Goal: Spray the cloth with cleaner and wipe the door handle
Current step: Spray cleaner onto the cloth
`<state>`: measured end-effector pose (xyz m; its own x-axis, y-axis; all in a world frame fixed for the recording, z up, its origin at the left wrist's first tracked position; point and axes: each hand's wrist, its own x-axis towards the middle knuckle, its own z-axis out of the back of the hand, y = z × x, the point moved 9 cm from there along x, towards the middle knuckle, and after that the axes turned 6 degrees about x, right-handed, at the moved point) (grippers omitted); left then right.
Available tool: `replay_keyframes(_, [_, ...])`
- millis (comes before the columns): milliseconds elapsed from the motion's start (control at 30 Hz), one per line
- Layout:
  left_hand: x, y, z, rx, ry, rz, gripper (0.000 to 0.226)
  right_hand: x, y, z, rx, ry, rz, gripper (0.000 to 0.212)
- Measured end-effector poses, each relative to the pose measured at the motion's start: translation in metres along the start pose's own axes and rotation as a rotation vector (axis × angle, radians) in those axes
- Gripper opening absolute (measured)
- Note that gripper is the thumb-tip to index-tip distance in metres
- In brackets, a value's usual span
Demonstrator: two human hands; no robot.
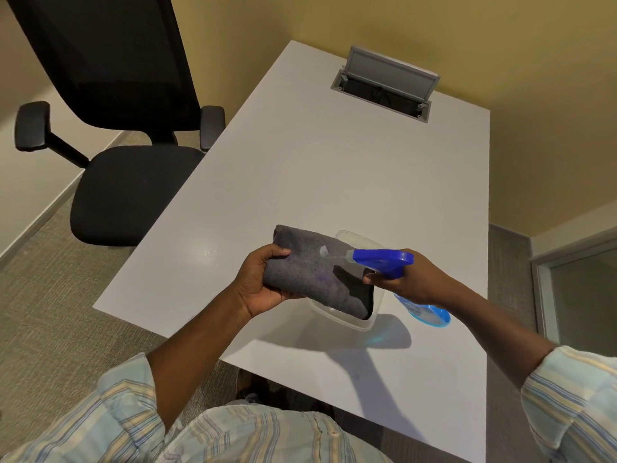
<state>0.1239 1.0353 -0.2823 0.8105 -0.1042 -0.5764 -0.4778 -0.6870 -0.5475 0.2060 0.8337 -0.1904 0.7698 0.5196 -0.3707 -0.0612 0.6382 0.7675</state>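
A folded grey cloth (310,272) is held above the white table (300,168), gripped at its left end by my left hand (263,279). My right hand (414,279) grips a spray bottle (384,259) with a blue trigger head, its nozzle pointed left at the cloth and close to it. The bottle's clear body with light blue liquid (430,314) hangs below my hand. A small pale wet spot shows on the cloth near the nozzle. No door handle is in view.
A clear plastic container (354,320) sits on the table under the cloth. A black office chair (133,188) stands at the table's left side. An open cable hatch (384,85) sits at the table's far end. A glass panel (581,295) is at the right.
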Motion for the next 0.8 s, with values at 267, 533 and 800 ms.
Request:
replay_keyframes(267, [0.003, 0.004, 0.003, 0.033, -0.017, 0.044, 0.044, -0.007, 0.009, 0.007, 0.015, -0.016, 0.064, 0.019])
replay_keyframes(533, [0.006, 0.006, 0.001, 0.046, 0.002, 0.032, 0.04, -0.006, 0.011, -0.01, 0.087, 0.102, 0.076, 0.022])
replay_keyframes(800, [0.004, 0.003, 0.005, 0.022, 0.023, 0.023, 0.034, -0.002, -0.007, 0.011, 0.02, -0.053, 0.011, 0.031])
